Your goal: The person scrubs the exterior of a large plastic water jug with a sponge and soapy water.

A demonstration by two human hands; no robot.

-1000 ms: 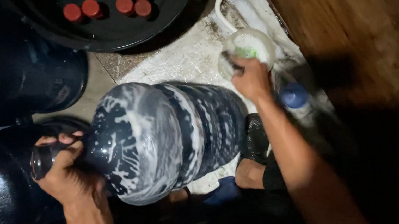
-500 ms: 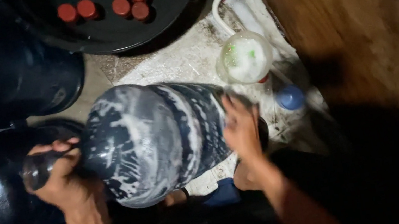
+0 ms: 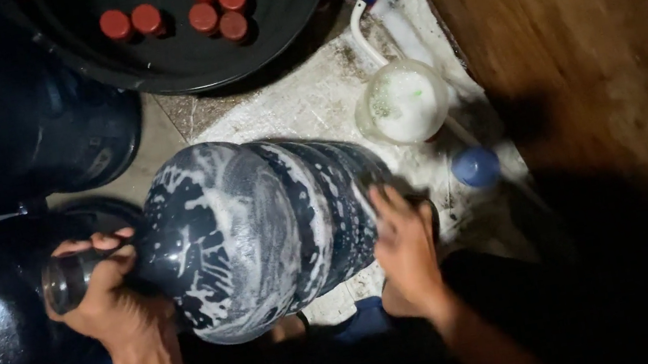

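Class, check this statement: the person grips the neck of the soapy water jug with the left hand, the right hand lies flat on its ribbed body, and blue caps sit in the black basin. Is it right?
One detail is wrong: the head view shows the caps in the black basin are red, not blue. The rest stands: the left hand grips the neck of the soapy water jug, and the right hand lies flat on its ribbed body.

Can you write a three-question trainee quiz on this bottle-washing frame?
1. True or false: the large soapy water bottle lies on its side.
2. Which hand grips the bottle's neck? A. left hand B. right hand C. neither
3. What colour are the caps in the black basin?

Key:
1. True; its neck points left.
2. A; the right hand presses flat on the bottle's ribbed body near its base.
3. Red.
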